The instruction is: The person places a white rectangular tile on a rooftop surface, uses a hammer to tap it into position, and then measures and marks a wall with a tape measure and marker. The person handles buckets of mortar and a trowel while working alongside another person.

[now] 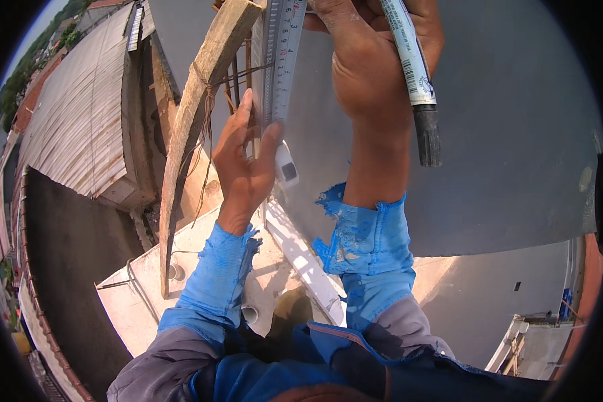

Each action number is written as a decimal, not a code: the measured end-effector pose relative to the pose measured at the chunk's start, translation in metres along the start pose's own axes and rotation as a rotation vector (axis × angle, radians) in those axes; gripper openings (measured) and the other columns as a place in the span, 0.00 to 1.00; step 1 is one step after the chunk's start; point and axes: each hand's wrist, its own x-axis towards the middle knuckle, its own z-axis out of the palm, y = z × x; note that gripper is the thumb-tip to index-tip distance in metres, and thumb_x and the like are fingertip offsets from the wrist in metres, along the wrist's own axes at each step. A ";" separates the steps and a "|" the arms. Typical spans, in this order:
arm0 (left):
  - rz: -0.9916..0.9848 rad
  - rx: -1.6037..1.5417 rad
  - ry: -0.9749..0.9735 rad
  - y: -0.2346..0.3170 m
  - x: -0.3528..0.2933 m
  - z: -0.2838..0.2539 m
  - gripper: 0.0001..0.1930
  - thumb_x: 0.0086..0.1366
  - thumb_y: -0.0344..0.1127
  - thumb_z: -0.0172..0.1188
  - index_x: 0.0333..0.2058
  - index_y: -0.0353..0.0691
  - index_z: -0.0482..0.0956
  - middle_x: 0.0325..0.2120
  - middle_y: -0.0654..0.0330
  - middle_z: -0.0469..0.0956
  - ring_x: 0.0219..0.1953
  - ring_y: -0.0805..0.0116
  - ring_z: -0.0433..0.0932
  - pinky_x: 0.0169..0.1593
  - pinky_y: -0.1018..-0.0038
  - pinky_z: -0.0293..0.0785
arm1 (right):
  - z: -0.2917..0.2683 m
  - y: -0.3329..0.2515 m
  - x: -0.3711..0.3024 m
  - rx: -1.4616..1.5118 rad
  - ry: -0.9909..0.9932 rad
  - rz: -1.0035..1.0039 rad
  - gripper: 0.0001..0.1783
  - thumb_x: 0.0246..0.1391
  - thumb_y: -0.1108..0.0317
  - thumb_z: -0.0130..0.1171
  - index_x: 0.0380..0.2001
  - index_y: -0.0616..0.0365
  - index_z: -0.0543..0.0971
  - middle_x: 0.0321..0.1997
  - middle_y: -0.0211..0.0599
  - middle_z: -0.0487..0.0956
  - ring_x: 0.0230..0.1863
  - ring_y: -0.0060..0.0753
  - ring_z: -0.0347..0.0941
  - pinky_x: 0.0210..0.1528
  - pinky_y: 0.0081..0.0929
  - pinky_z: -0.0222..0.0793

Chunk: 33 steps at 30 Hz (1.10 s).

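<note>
Steadying a ruler (pixel 283 63) at a grey wall (pixel 502 134), we work high above a ribbed roof (pixel 80 114) in bright daylight. Our left hand (pixel 246 161) grasps the ruler's lower end, its thumb on the scale and its fingers stretched upward along the far side. Our right hand (pixel 375 74), beside the ruler's upper part, has its fingers curled around a marker (pixel 409 53), black end pointing down; the picture's upper edge crops that grip, and we cannot tell whether those fingers also touch the ruler. A white piece (pixel 286 164) with a dark window sits just below the ruler. To the left of the ruler, a rough plank (pixel 194 107) leans at a slant, bound with rusty wire (pixel 209 100). Ragged blue cuffs (pixel 372 238) end our sleeves; below us, an open pipe (pixel 250 315) shows on a pale ledge (pixel 137 308).
</note>
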 end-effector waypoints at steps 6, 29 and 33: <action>-0.126 0.006 -0.056 0.022 0.007 0.001 0.32 0.75 0.37 0.65 0.73 0.33 0.66 0.59 0.46 0.80 0.55 0.58 0.85 0.54 0.64 0.86 | 0.002 -0.011 0.012 -0.006 0.016 0.040 0.10 0.63 0.82 0.67 0.41 0.61 0.75 0.34 0.36 0.84 0.33 0.19 0.80 0.37 0.18 0.78; -0.082 0.058 -0.022 0.014 0.004 0.000 0.32 0.70 0.29 0.67 0.72 0.42 0.71 0.51 0.49 0.84 0.47 0.61 0.88 0.53 0.68 0.84 | 0.001 -0.006 0.008 -0.002 -0.005 -0.036 0.12 0.63 0.81 0.68 0.43 0.60 0.75 0.33 0.39 0.85 0.31 0.17 0.79 0.33 0.17 0.77; -0.095 0.042 -0.021 0.015 0.003 0.001 0.32 0.70 0.29 0.67 0.72 0.42 0.71 0.51 0.49 0.84 0.48 0.61 0.88 0.54 0.68 0.84 | -0.002 0.003 0.007 0.046 -0.021 -0.080 0.12 0.63 0.81 0.68 0.43 0.60 0.75 0.33 0.39 0.84 0.31 0.17 0.79 0.33 0.17 0.77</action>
